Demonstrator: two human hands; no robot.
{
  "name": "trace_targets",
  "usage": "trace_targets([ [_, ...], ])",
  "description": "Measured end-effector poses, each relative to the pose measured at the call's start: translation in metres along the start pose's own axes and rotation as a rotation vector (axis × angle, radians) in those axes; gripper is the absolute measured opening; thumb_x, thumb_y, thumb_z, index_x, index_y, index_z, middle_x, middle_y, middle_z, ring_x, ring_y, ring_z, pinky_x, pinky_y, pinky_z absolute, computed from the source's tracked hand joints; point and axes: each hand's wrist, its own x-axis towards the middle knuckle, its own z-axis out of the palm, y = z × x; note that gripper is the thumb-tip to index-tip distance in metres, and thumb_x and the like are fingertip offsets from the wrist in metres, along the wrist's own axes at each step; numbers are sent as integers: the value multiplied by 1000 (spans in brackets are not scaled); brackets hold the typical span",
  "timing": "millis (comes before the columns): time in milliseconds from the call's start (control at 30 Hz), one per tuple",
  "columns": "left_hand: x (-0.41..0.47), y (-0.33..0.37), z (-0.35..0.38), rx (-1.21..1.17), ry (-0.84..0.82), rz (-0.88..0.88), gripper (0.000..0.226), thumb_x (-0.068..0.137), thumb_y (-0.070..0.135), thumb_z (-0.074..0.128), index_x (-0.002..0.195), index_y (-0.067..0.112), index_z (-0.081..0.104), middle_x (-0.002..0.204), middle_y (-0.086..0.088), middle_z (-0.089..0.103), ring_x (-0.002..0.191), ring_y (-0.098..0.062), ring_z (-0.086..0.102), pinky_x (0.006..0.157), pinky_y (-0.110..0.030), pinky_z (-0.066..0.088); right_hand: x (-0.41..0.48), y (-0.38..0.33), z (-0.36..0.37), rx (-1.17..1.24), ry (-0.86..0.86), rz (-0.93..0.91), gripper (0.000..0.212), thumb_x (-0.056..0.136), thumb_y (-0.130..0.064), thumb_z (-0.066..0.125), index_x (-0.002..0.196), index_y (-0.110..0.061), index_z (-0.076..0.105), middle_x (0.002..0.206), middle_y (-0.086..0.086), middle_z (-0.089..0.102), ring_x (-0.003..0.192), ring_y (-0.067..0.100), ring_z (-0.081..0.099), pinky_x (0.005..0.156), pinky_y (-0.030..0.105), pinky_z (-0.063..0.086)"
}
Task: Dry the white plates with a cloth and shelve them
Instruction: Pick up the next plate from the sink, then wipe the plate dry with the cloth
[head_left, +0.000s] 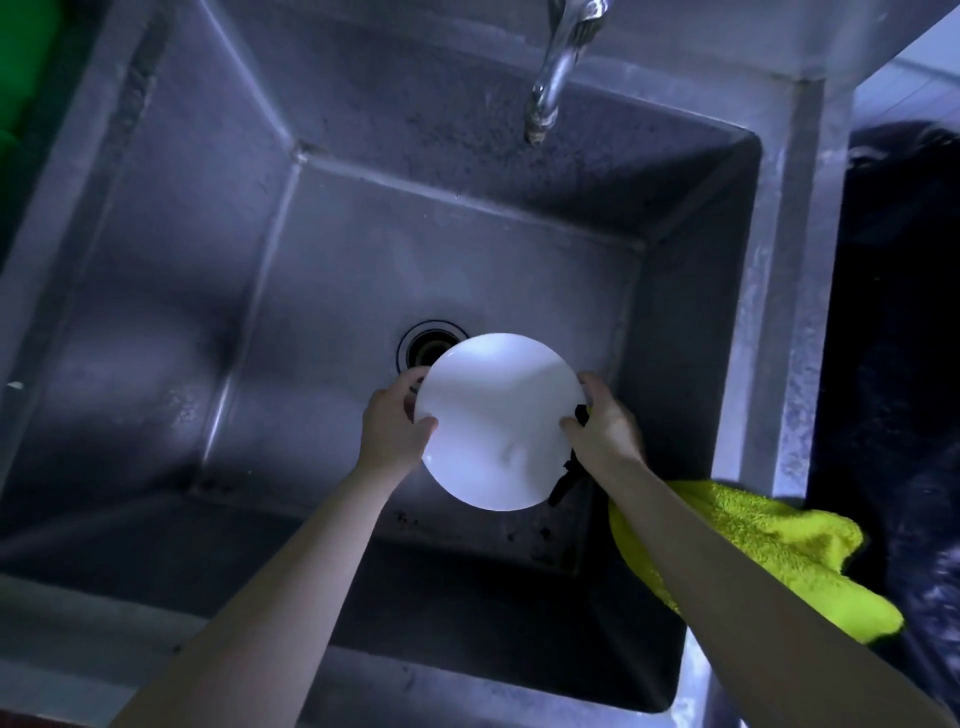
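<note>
Logging item one: white plate (498, 421), held above the sink (156, 312) floor, partly over the sink's drain (423, 345), broad face toward my camera.

Left grip (397, 415): clamped on the plate's left rim, thumb on top.

Right grip (602, 426): clamped on the right rim, a dark scrap (569, 475) pinched against it. I could not tell what that scrap was.

Item two: yellow-green cloth (753, 540), at the sink's right rim, beneath the right forearm, apart from the plate.

Item three: tap (550, 78), above the sink's far wall; I saw no water running.

Judgement: drying looked not yet begun on this plate. To do it well, I would hold the left grip firm on the rim and free the right for the cloth. I would then wipe face and underside while turning the plate, low over the sink in case a wet rim slipped.
</note>
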Motion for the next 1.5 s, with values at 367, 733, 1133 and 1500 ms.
trace_targets([
  [367,-45,73,-66,-529,-101,54,62,90,-7,59,126,43,60,106,-4,75,99,-21,69,87,-41,55,-49,-49,-81,386,164,-149,40,85,-15,67,120,-34,61,94,-24,59,78,4,63,66,24,55],
  [733,-134,174,-58,-847,59,251,47,106,14,43,145,41,47,149,11,53,139,-14,48,118,-49,37,-127,-82,-165,579,306,-198,25,79,-23,75,98,-38,69,99,0,71,93,28,69,83,51,57],
  [1133,-188,223,-66,-849,126,312,48,103,25,42,110,69,60,111,36,63,104,-1,61,61,-14,53,-219,-122,-277,331,543,-478,40,94,-45,59,67,-20,76,48,-7,61,47,1,52,52,14,37],
  [1500,-206,255,-78,-796,134,487,45,107,18,38,126,56,53,120,48,53,116,17,48,95,-19,36,-237,-191,-279,-136,884,-639,65,96,-53,50,48,-16,27,44,1,31,46,24,32,47,33,20],
])
